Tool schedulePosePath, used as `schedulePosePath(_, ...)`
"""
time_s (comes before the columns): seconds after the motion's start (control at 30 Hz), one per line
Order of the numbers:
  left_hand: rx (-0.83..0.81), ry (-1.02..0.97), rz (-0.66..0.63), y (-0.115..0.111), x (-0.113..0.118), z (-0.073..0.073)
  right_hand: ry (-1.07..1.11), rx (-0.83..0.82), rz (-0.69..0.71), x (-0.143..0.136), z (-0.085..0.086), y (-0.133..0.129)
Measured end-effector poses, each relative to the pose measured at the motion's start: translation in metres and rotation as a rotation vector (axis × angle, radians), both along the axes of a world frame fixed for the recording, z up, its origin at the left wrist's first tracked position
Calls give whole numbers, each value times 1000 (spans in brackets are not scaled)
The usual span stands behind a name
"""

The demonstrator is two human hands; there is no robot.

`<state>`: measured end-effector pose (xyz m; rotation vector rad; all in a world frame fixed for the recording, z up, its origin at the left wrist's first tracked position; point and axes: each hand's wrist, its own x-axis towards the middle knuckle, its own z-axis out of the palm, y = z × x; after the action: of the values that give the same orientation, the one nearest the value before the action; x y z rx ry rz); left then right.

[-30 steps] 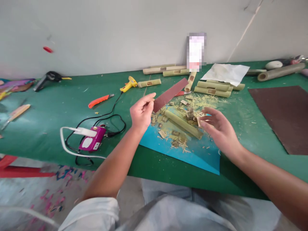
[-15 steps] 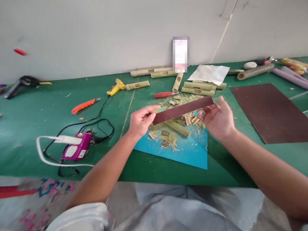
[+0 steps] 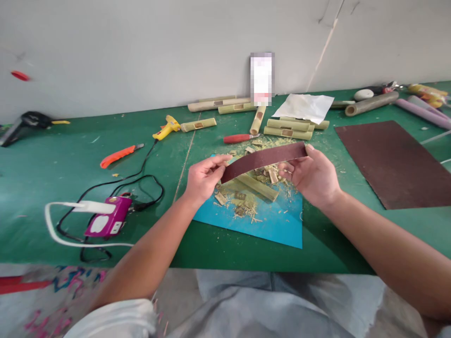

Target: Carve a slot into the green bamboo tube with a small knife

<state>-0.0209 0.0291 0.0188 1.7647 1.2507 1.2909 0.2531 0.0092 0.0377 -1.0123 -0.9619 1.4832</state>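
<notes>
Between my hands a dark brown strip of sandpaper (image 3: pixel 264 158) is held up, bowed slightly upward in the middle. My left hand (image 3: pixel 204 177) pinches its left end between thumb and fingers. At the right end, my right hand (image 3: pixel 315 176) grips it with the thumb on top and the fingers beneath. Below the strip, a split bamboo piece (image 3: pixel 259 187) lies among shavings and chips on a blue sheet (image 3: pixel 278 230). A red-handled carving knife (image 3: pixel 237 138) rests just behind the chips.
A larger sandpaper sheet (image 3: pixel 394 164) lies on the right. Notched bamboo tubes (image 3: pixel 289 133) and white paper (image 3: pixel 305 107) are at the back. To the left are an orange utility knife (image 3: pixel 118 156), a yellow glue gun (image 3: pixel 167 126) and a purple power adapter (image 3: pixel 112 216) with cables.
The sandpaper strip was nearly straight and now bows upward. My right hand has moved slightly left, and its thumb has come down onto the strip's end.
</notes>
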Motion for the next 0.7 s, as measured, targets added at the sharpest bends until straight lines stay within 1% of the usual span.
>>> schedulePosePath(0.1,46,7,64,-2,2,1,-46,19,33,-3,3,-3)
schedulePosePath(0.23,99,31,118,-2,0,4,19,-21,15,-3,3,-4)
schedulePosePath(0.3,100,35,134,-1,-2,5,54,-27,1,-3,2,-4)
schedulePosePath(0.43,82,48,169,1,-5,5,51,4,1,-2,0,-4)
schedulePosePath(0.53,80,58,166,2,-6,3,99,-15,29,-2,-1,-5)
schedulePosePath(0.7,56,30,137,2,-5,2,254,-66,69,-2,-3,-7)
